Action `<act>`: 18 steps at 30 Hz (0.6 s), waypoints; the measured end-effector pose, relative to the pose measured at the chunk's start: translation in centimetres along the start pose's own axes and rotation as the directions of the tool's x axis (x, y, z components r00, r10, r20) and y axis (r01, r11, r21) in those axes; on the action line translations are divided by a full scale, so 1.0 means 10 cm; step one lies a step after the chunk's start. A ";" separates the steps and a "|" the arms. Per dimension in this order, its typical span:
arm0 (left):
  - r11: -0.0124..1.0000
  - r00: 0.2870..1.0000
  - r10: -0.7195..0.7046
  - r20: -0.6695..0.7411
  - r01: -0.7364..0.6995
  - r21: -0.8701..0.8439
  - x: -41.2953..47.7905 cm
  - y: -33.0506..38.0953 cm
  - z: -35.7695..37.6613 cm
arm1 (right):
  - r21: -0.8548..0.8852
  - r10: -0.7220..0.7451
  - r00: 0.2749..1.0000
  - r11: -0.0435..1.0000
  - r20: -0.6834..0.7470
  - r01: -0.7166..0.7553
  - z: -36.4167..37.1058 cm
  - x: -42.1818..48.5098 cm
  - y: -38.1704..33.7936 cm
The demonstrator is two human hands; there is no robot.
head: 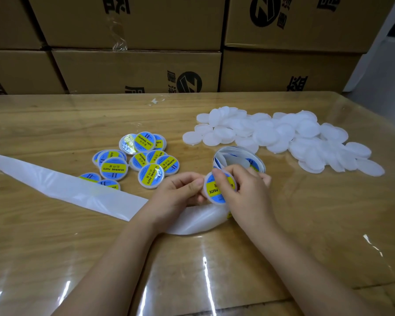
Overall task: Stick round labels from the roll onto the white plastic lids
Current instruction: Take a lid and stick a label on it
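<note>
At table (306, 224) centre, the left hand (180, 193) pinched a lid (212, 190) by its rim. The right hand (245, 190) gripped its labelled face, thumb and fingers curled.

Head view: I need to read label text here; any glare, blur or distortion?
Head view: glare streaks on the clear table cover near the bottom; unlabelled white lids overexposed, edges merging; wide-angle lens splays the cardboard boxes; text on the labelled lids reads sharp.

Bright, even overhead light; white glare streaks on my bench (310, 226); edges bowed, focus slightly soft.
</note>
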State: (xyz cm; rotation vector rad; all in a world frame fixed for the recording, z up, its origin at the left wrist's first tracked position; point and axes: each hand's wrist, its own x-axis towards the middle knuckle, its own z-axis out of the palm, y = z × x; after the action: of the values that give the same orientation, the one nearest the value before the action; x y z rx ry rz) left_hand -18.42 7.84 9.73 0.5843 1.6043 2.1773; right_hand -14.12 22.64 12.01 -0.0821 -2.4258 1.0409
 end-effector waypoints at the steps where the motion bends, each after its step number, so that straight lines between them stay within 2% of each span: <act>1: 1.000 1.000 0.001 -0.003 -0.001 0.005 0.00 0.00 -0.01 | -0.016 -0.007 1.000 1.000 0.002 0.007 0.01 0.00 -0.01; 8: 1.000 0.999 -0.002 -0.055 0.004 0.027 0.01 -0.02 -0.04 | -0.023 -0.038 0.999 0.999 -0.013 0.038 0.00 0.02 0.01; 13: 1.000 0.997 0.002 -0.072 0.000 0.027 0.00 0.00 -0.03 | -0.070 -0.009 0.992 0.997 0.127 0.018 -0.04 0.01 -0.02; 18: 0.999 0.993 0.041 -0.112 -0.041 0.003 0.00 0.04 -0.03 | -0.008 -0.150 0.955 0.987 0.255 0.158 -0.08 0.05 0.02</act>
State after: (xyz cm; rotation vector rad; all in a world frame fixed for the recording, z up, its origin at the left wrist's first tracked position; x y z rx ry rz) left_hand -18.58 7.47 10.05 0.5079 1.6633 2.2767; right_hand -14.19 23.43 12.56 0.2424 -2.6252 0.9984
